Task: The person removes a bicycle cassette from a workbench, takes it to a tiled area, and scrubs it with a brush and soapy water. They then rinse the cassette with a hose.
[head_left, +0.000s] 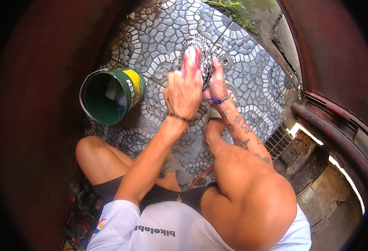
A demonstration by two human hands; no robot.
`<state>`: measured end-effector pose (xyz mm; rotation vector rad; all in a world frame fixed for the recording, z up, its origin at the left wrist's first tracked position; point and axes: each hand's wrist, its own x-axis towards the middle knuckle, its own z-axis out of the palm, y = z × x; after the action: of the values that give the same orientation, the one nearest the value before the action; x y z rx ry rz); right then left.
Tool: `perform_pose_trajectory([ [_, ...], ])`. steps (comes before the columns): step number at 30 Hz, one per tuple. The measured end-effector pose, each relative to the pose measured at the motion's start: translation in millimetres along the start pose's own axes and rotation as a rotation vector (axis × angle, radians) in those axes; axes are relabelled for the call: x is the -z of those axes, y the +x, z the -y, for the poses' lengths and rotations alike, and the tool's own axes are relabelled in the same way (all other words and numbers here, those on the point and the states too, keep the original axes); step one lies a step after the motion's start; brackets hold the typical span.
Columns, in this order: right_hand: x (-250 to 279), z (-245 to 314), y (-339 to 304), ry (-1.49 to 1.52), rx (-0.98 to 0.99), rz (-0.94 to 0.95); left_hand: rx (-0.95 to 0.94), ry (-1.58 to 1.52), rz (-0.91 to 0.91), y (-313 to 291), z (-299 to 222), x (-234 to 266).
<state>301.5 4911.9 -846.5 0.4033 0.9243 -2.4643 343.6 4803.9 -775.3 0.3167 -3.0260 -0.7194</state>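
Observation:
A silver bicycle cassette [206, 50], with stacked toothed rings, is held up beyond my knees. My right hand [217, 85] grips its near right side, the thumb stretched along the edge and a blue band at the wrist. My left hand [182, 93] is closed around a narrow red-and-white thing [197, 60] pressed against the face of the cassette. Motion blurs that hand and what it holds, so its exact kind is unclear. The far side of the cassette and some right-hand fingers are hidden.
A dark green bucket [104, 97] with a yellow label stands to the left, something pale inside. Pebble-patterned tiles [167, 31] cover the floor. A round drain [226, 61] lies beyond my right hand, a metal grate [278, 140] to the right. Dark red panels flank both sides.

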Motion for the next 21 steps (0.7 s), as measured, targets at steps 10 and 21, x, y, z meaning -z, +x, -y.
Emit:
perform_pose_trajectory([
  [10, -12, 17, -3, -0.227, -0.312, -0.142, 0.009, -0.245, 0.114, 53, 73, -41],
  [21, 19, 17, -5, 0.181, -0.192, 0.082, -0.136, -0.098, -0.015, -17, -9, 3],
])
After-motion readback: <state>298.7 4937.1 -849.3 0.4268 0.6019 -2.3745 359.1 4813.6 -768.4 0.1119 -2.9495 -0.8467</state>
